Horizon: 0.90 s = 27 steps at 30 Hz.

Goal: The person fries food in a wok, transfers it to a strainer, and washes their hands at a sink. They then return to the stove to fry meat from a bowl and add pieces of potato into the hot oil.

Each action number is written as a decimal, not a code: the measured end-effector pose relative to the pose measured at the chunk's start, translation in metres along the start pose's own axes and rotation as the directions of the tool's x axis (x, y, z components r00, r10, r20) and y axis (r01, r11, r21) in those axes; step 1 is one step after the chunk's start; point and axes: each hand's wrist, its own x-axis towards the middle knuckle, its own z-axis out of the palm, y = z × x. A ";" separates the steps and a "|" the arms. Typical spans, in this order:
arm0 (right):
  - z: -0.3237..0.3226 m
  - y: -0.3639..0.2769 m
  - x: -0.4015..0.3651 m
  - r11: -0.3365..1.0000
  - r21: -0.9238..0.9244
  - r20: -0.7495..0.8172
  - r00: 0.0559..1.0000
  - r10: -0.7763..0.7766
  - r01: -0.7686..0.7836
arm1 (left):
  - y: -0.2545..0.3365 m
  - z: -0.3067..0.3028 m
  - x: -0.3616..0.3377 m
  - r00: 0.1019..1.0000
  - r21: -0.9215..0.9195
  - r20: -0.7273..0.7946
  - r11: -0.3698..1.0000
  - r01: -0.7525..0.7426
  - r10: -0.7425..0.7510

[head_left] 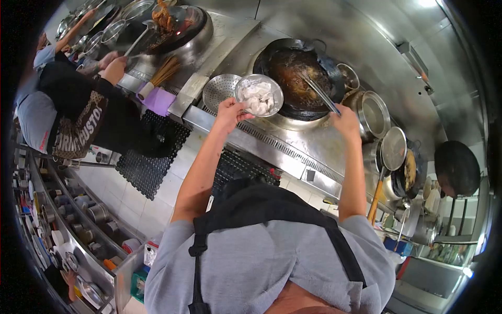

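Note:
My left hand (232, 113) grips the rim of a metal bowl (278, 97), which holds pale, white-coated food pieces (256, 98). Beneath and left of the bowl sits a perforated strainer (215, 90). My right hand (345, 121) is closed around metal tongs (325, 98), whose tips reach into a large black wok (264, 65). Dark oil (293, 68) fills the wok, with browned food near the tong tips. The bowl is held just left of the wok, close to its rim.
At left, a co-worker (57, 99) works a ladle (140, 39) over another wok (198, 26). Bamboo brush (164, 70) and purple cloth (157, 100) lie on the counter. Metal pots (374, 115) and a wooden-handled strainer (393, 149) stand right. Shelves (68, 204) are behind left.

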 end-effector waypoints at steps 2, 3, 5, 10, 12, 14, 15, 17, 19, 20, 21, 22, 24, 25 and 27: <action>-0.040 -0.046 -0.027 0.998 -0.017 0.068 0.996 -0.064 0.065 | 0.004 0.002 -0.004 0.999 0.081 0.035 0.996 -0.027 0.024; -0.051 -0.065 -0.036 0.992 -0.047 0.111 0.988 -0.111 0.117 | 0.012 0.008 -0.007 0.997 0.134 0.058 0.990 -0.050 0.043; -0.047 -0.091 -0.047 0.957 -0.170 0.136 0.968 -0.213 0.234 | 0.019 0.017 -0.007 0.995 0.204 0.086 0.977 -0.070 0.053; -0.059 -0.094 -0.047 0.969 -0.175 0.072 0.984 -0.166 0.176 | 0.017 0.019 0.003 0.998 0.148 0.047 0.988 -0.043 0.036; -0.069 -0.084 -0.048 0.984 -0.116 0.000 0.990 -0.138 0.137 | 0.013 0.011 0.007 0.998 0.126 0.049 0.991 -0.040 0.034; -0.074 -0.066 -0.036 0.992 -0.030 -0.072 0.989 -0.127 0.126 | 0.010 0.006 0.008 0.999 0.113 0.034 0.993 -0.017 0.013; -0.076 -0.063 -0.029 0.998 0.026 -0.047 0.997 -0.059 0.060 | 0.010 0.005 0.008 1.000 0.107 0.019 0.994 -0.003 0.001; -0.053 -0.030 -0.001 0.997 0.037 0.019 0.997 -0.073 0.072 | 0.007 0.009 0.006 1.000 0.066 0.003 0.998 0.019 -0.019; -0.013 -0.009 0.025 0.998 0.028 0.110 0.992 -0.055 0.053 | 0.009 0.013 0.003 1.000 -0.007 -0.004 1.000 0.023 -0.023; 0.009 -0.002 0.036 1.000 0.011 0.168 0.985 -0.027 0.026 | 0.009 0.013 0.003 1.000 -0.005 0.000 1.000 0.026 -0.026; 0.015 -0.009 0.037 1.000 -0.008 0.229 0.973 0.000 0.002 | 0.010 0.013 0.003 1.000 -0.005 0.002 1.000 0.030 -0.030; 0.018 -0.012 0.032 0.999 -0.047 0.171 0.985 0.031 -0.023 | 0.008 0.011 0.000 0.999 -0.007 0.000 0.999 0.036 -0.036; 0.016 -0.026 0.017 0.991 -0.119 0.047 0.996 0.074 -0.068 | 0.009 0.011 -0.006 1.000 -0.014 0.003 1.000 0.018 -0.018; -0.002 -0.038 0.008 0.984 -0.160 0.078 0.992 0.096 -0.082 | 0.010 0.011 -0.010 1.000 -0.018 0.001 1.000 0.008 -0.008; -0.022 -0.046 0.001 0.989 -0.134 0.101 0.992 0.077 -0.063 | 0.011 0.013 -0.013 1.000 0.003 0.002 1.000 -0.005 0.005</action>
